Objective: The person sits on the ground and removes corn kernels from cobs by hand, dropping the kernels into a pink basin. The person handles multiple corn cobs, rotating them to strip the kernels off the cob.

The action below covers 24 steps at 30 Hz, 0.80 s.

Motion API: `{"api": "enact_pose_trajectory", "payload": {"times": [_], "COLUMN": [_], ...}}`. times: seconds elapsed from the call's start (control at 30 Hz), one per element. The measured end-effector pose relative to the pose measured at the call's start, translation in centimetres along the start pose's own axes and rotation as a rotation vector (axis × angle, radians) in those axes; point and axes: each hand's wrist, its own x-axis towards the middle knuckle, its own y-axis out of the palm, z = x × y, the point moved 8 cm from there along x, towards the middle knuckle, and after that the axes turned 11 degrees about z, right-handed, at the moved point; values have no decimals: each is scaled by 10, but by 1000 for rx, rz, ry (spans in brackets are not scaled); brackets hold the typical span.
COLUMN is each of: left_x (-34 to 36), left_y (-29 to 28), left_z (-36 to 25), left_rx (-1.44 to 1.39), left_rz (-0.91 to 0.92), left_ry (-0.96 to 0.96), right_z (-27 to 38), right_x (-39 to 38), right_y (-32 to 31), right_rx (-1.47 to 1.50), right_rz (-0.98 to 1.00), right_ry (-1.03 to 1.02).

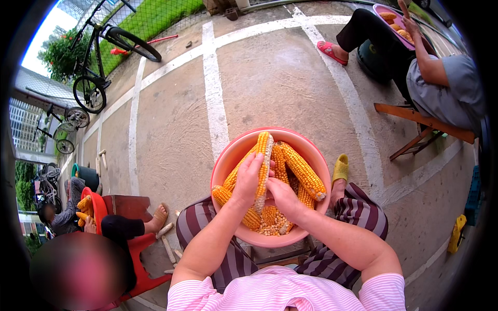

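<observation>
A partly shelled corn cob (265, 146) stands tilted upright over the pink basin (323, 155) between my knees. One side of it still has yellow kernels; a pale bare strip runs down the other. My left hand (249, 177) is wrapped round the cob's middle. My right hand (284, 196) is closed against the cob's lower right side, its fingertips partly hidden. Under my hands, whole yellow cobs (303, 168) lean against the basin wall. Loose kernels (274, 226) lie in the basin's near part.
To my left, a person sits by a red basin (98, 205) of cobs and a red plastic chair (139, 262). Bare cobs (168, 249) lie on the concrete. At far right, another person sits on a wooden chair (423, 122) with a pink basin (383, 9). A bicycle (98, 49) stands by the fence.
</observation>
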Motion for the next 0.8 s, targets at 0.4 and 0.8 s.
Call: {"api": "enact_pose_trajectory", "payload": {"times": [0.4, 0.8], "left_x": [-1, -2], "left_y": [4, 3], "left_z": [-5, -7], "left_rx": [1, 16], "left_rz": [11, -2], "left_ry": [-35, -40], "right_z": [-2, 9], "right_x": [0, -6], "right_y": [-3, 4], "right_rx": [23, -73], "right_rz": [15, 14], "right_ry": [4, 47]}}
